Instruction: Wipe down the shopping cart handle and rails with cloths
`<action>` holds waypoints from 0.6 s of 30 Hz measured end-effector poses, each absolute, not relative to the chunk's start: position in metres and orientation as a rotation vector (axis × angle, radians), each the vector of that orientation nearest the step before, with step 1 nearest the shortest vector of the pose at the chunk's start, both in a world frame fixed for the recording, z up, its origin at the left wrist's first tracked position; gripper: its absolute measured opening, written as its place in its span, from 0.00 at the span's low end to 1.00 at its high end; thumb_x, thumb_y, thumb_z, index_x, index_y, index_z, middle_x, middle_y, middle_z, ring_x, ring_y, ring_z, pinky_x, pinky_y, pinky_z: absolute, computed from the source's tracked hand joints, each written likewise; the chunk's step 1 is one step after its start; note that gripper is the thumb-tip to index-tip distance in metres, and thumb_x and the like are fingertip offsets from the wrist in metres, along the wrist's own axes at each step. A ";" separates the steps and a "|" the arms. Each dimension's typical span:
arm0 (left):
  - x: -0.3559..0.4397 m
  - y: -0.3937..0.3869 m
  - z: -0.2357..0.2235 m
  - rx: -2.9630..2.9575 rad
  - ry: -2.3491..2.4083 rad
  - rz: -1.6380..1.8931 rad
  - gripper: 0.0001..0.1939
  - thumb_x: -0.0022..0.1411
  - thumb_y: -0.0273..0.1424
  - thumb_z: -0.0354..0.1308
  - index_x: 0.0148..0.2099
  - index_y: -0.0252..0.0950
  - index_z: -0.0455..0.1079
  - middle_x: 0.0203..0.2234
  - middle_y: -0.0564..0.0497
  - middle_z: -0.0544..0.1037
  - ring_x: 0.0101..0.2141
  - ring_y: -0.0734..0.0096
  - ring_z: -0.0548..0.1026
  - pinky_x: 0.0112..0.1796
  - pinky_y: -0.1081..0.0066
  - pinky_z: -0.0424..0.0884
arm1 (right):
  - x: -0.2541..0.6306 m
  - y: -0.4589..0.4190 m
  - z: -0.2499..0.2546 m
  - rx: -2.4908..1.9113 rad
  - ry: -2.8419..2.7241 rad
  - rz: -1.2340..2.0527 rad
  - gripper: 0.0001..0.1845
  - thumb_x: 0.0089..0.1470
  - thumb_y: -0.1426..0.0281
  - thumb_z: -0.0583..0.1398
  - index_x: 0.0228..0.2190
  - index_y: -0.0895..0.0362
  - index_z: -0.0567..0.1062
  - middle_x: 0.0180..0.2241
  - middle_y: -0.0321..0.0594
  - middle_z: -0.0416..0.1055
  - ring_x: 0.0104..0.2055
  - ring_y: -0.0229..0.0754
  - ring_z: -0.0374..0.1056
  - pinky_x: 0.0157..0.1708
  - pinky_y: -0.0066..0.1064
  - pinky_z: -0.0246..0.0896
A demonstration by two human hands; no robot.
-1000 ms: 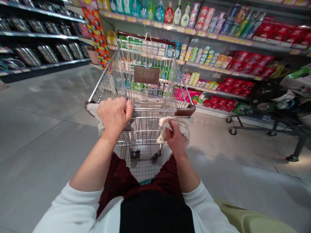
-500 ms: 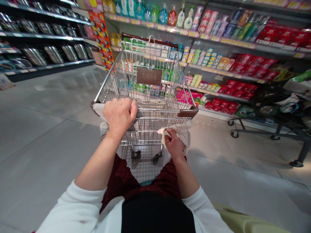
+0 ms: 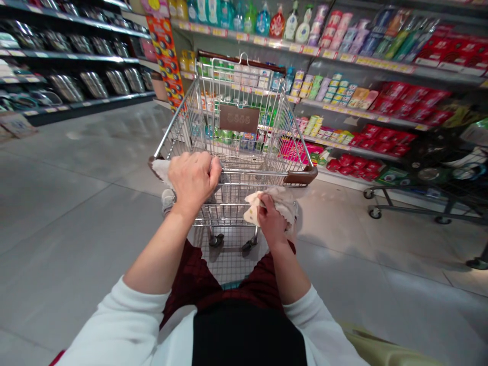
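Directions are read with the wearer at the dial's centre, twelve straight ahead. The wire shopping cart [image 3: 238, 175] stands upright at twelve o'clock, directly before the wearer. Its long axis runs roughly from six to twelve. The end bearing a brown bar [image 3: 241, 60] and a brown plaque [image 3: 239, 118] points to twelve, towards the stocked shelves [image 3: 251, 38]; the opposite end faces the wearer.

The left hand [image 3: 194, 175], at eleven o'clock, is clenched, knuckles up, over the near top rail, gripping a pale cloth [image 3: 161, 169] laid there. The cloth's visible edge points to nine.

The right hand [image 3: 272, 218], at one o'clock, has its fingers curled into a cream cloth [image 3: 251, 209], below the brown corner guard [image 3: 301, 176]. That cloth is crumpled, with no clear long axis; its free flap points to nine. Whether it touches the wire cannot be told.

A dark cart [image 3: 430, 203] stands at two o'clock, partly out of view. Shelves of metal pots [image 3: 94, 85] lie between ten and eleven.
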State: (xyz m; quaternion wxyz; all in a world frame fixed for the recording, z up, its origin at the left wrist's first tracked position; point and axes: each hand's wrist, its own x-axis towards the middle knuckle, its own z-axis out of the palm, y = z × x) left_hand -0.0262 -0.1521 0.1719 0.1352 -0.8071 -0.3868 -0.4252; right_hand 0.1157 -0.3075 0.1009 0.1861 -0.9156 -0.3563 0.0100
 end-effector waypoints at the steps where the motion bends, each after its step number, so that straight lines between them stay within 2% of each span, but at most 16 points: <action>1: -0.026 -0.152 0.172 -2.342 -1.125 -1.240 0.18 0.73 0.40 0.49 0.29 0.40 0.60 0.25 0.48 0.71 0.33 0.59 0.67 0.36 0.60 0.50 | 0.115 -0.307 0.097 -2.644 -1.028 0.064 0.25 0.69 0.63 0.54 0.64 0.41 0.72 0.38 0.39 0.83 0.37 0.47 0.79 0.43 0.38 0.73; 5: -0.024 -0.153 0.172 -2.379 -1.125 -1.298 0.18 0.72 0.40 0.50 0.29 0.40 0.59 0.25 0.48 0.70 0.33 0.59 0.67 0.36 0.60 0.51 | 0.117 -0.311 0.090 -2.692 -1.094 0.161 0.25 0.70 0.62 0.52 0.64 0.39 0.72 0.42 0.39 0.83 0.39 0.48 0.79 0.45 0.42 0.73; 8: -0.023 -0.155 0.173 -2.384 -1.124 -1.305 0.18 0.72 0.40 0.50 0.28 0.40 0.58 0.24 0.48 0.69 0.32 0.59 0.66 0.36 0.60 0.49 | 0.118 -0.315 0.095 -2.622 -1.096 0.170 0.25 0.69 0.61 0.53 0.63 0.39 0.72 0.40 0.39 0.82 0.38 0.46 0.78 0.44 0.39 0.73; 14: -0.021 -0.155 0.172 -2.371 -1.114 -1.329 0.18 0.72 0.39 0.52 0.28 0.40 0.59 0.24 0.48 0.70 0.32 0.60 0.65 0.35 0.60 0.48 | 0.105 -0.311 0.114 -2.401 -1.036 -0.100 0.26 0.67 0.60 0.55 0.63 0.42 0.74 0.35 0.41 0.81 0.31 0.43 0.74 0.35 0.32 0.70; 18: -0.021 -0.155 0.170 -2.342 -1.087 -1.272 0.18 0.73 0.39 0.51 0.30 0.39 0.62 0.25 0.48 0.71 0.32 0.60 0.66 0.35 0.60 0.48 | 0.102 -0.304 0.112 -2.442 -1.043 -0.149 0.26 0.70 0.60 0.51 0.64 0.40 0.73 0.34 0.42 0.81 0.31 0.45 0.75 0.35 0.35 0.72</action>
